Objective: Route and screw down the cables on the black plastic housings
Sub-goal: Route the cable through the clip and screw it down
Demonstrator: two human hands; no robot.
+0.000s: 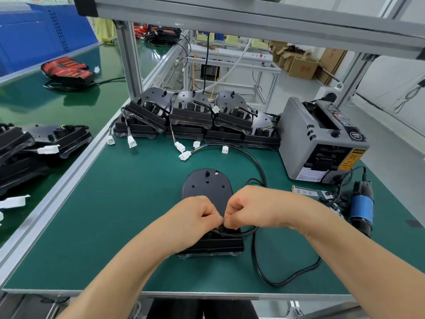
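Head view looked down on a green matted table [115, 215], and what little writing there was sat off at 2 o'clock. A grey, box-shaped tape dispenser [305, 143] carried a yellow warning label [348, 160] whose black print was too small for me to make out. A paper slip [304, 192] at 3 o'clock bore a few characters I could not read. Red print marked the cardboard boxes [303, 67] on the floor far beyond, at 1 o'clock, and it was just as illegible.

At the middle of the table lay the housing [207, 189], matte black plastic, rounded like a tongue at its far end and stepped and square at the near end, with a clear rim along its bottom edge. Both hands met over that near end. The left hand [195, 215] and the right hand [250, 207] each had the fingers curled tight, thumb and forefinger in a pinching grip on the cable [277, 284], a smooth round black cord, right where it crossed the housing. From there the cable looped out toward 5 o'clock, ran up past 2 o'clock and ended in white plastic connectors [185, 155] near 12 o'clock.

More housings [190, 111] of the same kind stood stacked and tilted in a row at 12 o'clock. An electric screwdriver [362, 208], dark-bodied and wrapped in blue tape, lay at 3 o'clock.
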